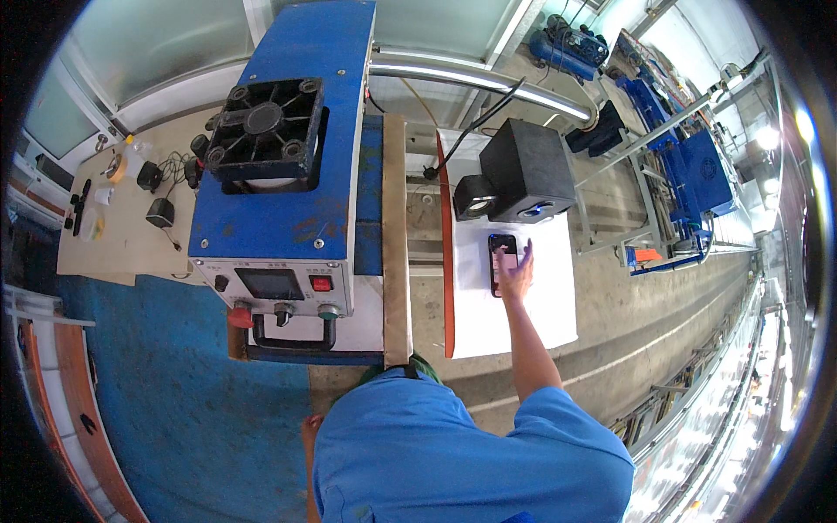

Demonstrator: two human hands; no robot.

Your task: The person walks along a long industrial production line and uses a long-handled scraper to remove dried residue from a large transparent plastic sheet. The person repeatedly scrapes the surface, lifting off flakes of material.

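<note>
My right hand reaches forward over a white platen with an orange-red left edge. Its fingers rest on a dark phone-shaped piece that lies flat on the white surface. Just beyond the piece hangs a black box-shaped head with a round black part on its left. My left hand is not in view; my blue shirt fills the lower middle.
A blue machine with a black fan grille and a control panel with a red button stands to the left. A beige side table holds tape and small black items. Blue floor matting lies lower left; metal racks run along the right.
</note>
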